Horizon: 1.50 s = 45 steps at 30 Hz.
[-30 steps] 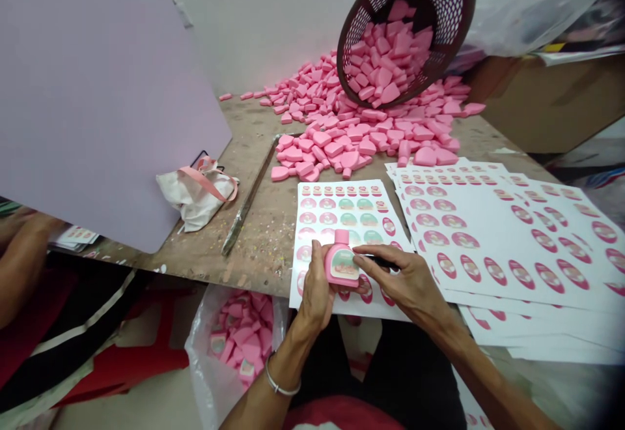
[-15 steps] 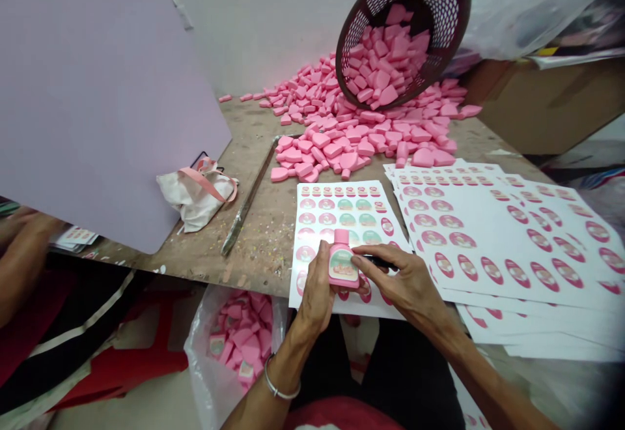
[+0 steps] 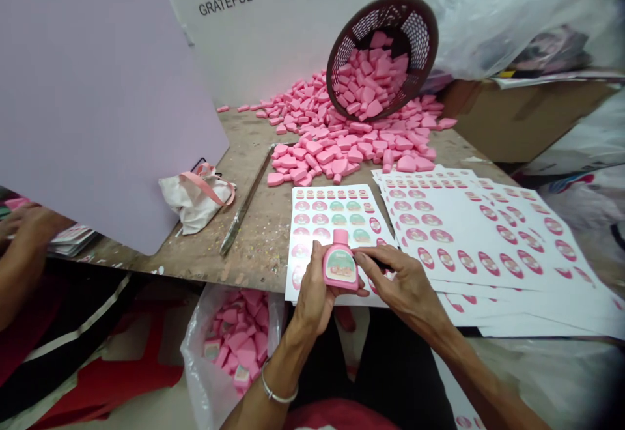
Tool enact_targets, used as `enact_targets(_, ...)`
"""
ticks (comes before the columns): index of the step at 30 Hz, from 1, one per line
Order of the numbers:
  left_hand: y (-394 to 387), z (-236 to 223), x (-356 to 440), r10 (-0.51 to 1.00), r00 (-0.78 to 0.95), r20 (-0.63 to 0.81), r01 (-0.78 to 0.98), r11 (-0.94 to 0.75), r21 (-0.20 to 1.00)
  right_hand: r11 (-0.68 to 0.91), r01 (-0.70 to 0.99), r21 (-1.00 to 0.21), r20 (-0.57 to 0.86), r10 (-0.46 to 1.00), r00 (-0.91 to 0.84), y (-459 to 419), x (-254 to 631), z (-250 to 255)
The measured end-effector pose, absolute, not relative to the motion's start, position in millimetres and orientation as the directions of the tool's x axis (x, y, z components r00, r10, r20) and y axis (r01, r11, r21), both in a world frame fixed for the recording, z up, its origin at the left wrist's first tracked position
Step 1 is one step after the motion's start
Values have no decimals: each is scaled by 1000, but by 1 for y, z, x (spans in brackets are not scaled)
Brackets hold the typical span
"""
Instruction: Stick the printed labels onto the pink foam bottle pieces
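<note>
My left hand (image 3: pixel 312 293) is wrapped round a small pink bottle (image 3: pixel 340 238), holding it upright above the table edge. On its front lies a green sticker (image 3: pixel 340 266) with a picture and lettering. My right hand (image 3: pixel 407 280) pinches a slim black tool (image 3: pixel 378 262), whose kind I cannot make out, and its fingertips are at the bottle's right shoulder. Under the bottle is a sheet of stickers (image 3: pixel 305 194) in pink and green, partly covered by my hands.
A brown basket (image 3: pixel 430 39) lies tipped among many pink bottles (image 3: pixel 322 146). Further sticker sheets (image 3: pixel 454 221) are stacked at right. A plastic bag (image 3: pixel 195 345) of pink bottles hangs below the table edge. A cloth pouch (image 3: pixel 193 202) lies left, beside a lilac panel (image 3: pixel 107 104); another person's arm (image 3: pixel 24 247) is beyond.
My right fingertips have shifted from the sticker's edge to just beside the bottle, so the whole sticker shows. Some left fingers now extend behind the bottle. The camera view has tilted up slightly.
</note>
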<state>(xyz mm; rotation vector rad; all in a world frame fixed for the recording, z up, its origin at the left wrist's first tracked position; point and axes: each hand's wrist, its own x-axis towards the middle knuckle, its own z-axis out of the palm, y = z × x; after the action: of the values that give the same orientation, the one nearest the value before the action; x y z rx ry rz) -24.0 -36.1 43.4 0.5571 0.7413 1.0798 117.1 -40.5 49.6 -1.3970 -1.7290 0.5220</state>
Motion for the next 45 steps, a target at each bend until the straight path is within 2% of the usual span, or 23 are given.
enact_targets(8, -49, 49, -23, 905, 299, -303, -590, 425, 687, 347, 584, -734, 389, 920, -57, -54, 125, 55)
enact_targets(17, -66, 56, -15, 904, 291, -314, -570, 428, 701, 430, 687, -585, 543, 838, -62, -75, 130, 55)
enact_targets(25, -70, 59, -12, 946, 226, -234, -552, 322, 769, 416, 653, -633, 534, 845, -21, -75, 133, 46)
enact_targets(28, -65, 59, -12, 929, 263, -260, -570, 367, 735, 409, 656, -634, 529, 848, -17, -72, 133, 46)
enact_targets(33, -53, 55, -12, 850, 411, -330, -616, 526, 587, 455, 658, -600, 584, 811, -28, -67, 135, 50)
enact_targets(35, -48, 52, -13, 828, 441, -345, -625, 560, 544, 492, 683, -540, 623, 779, -68, -65, 136, 51)
enact_targets(37, -45, 51, -14, 829, 435, -351, -632, 559, 537, 508, 758, -409, 652, 744, -146, -63, 136, 53)
enact_targets(39, -42, 49, -14, 844, 413, -342, -639, 536, 551, 459, 858, -230, 661, 721, -209, -61, 135, 53)
enact_targets(41, -39, 48, -14, 859, 398, -321, -647, 511, 565, 363, 926, -109, 664, 719, -204, -58, 131, 52)
enact_targets(45, -33, 46, -13, 876, 365, -315, -656, 482, 580, 252, 966, -63, 674, 724, -145, -53, 121, 47)
